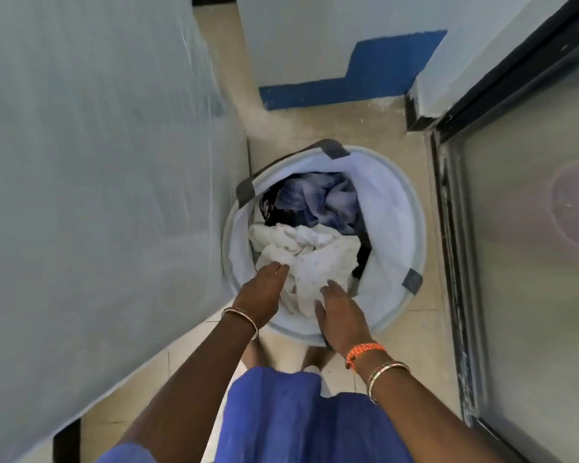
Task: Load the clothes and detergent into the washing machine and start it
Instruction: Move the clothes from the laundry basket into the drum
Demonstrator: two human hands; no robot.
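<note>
Tiles underfoot, beige floor (375,128) in a narrow gap. I see blue cloth nearest me, then both hands over the round laundry basket (411,208) standing upright, mouth facing up. Left hand (261,292) and right hand (340,315) are spread open, fingers touching the white garment (318,259), gripping nothing. Blue clothes (318,198) lie farther in. Plastic-wrapped washing machine (91,162) stands left; white-and-blue wall (331,45) beyond.

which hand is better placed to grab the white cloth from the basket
Left, narrowly. The left hand has its fingertips at the white cloth in the basket; the right hand lies open at its near edge. Using both may suit best.
</note>
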